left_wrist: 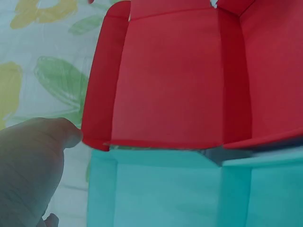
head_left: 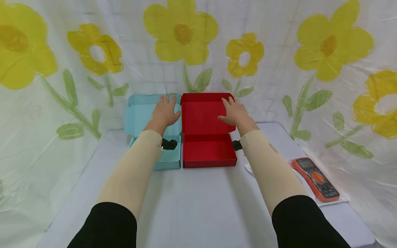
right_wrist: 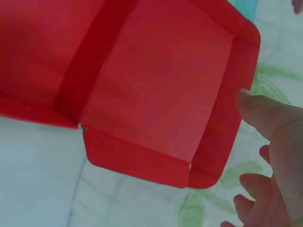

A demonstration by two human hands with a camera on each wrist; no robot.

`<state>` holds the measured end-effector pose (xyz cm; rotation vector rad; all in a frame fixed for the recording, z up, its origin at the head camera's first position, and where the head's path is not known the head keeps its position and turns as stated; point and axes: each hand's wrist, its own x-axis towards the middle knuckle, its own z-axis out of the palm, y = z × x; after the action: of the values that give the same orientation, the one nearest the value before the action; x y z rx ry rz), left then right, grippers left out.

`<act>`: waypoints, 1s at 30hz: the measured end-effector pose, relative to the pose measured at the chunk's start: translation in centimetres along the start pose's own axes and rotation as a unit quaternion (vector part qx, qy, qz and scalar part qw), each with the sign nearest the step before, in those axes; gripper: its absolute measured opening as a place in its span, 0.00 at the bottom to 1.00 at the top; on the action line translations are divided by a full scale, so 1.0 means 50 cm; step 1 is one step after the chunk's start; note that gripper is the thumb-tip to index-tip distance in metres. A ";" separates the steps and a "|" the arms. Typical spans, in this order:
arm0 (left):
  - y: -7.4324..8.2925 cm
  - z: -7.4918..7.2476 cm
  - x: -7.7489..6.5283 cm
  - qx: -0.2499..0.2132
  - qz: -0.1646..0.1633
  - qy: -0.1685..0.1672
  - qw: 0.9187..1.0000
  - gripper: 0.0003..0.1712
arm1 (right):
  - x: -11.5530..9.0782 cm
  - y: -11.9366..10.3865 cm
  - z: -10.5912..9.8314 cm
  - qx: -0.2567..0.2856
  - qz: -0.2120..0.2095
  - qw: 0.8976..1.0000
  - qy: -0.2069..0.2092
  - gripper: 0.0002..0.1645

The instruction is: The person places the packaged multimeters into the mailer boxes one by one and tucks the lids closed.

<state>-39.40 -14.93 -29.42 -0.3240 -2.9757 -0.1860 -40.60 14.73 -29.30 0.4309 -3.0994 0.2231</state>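
Two cardboard boxes stand side by side with lids raised: a light blue box (head_left: 167,158) on the left and a red box (head_left: 209,151) on the right. Both show bare insides, though my left arm covers part of the blue one. My left hand (head_left: 165,112) is spread in front of the blue lid (head_left: 136,115), fingers straight and holding nothing. My right hand (head_left: 234,112) is spread by the right edge of the red lid (head_left: 201,119). In the right wrist view its thumb (right_wrist: 265,113) overlaps the lid's flap; I cannot tell whether they touch.
An orange multimeter (head_left: 316,179) lies at the right on a clear plastic bag, partly behind my right forearm. A white-covered table (head_left: 198,206) bears everything. Behind it hangs a white curtain (head_left: 130,44) with yellow flowers.
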 end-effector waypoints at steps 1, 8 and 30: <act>0.003 0.008 -0.002 -0.006 0.003 0.000 1.000 0.43 | -0.002 0.001 0.005 0.000 -0.003 1.000 -0.002 0.54; 0.023 0.060 -0.029 -0.111 0.013 0.007 0.994 0.40 | -0.025 0.010 0.037 0.022 -0.016 1.000 -0.006 0.54; 0.105 0.232 -0.118 -0.365 -0.019 0.007 0.931 0.34 | -0.132 0.081 0.145 0.129 0.015 0.991 -0.009 0.54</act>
<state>-34.02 -9.43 -41.13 -0.3281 -2.7696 -1.2967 -35.23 19.34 -37.19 0.3891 -3.1063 0.6285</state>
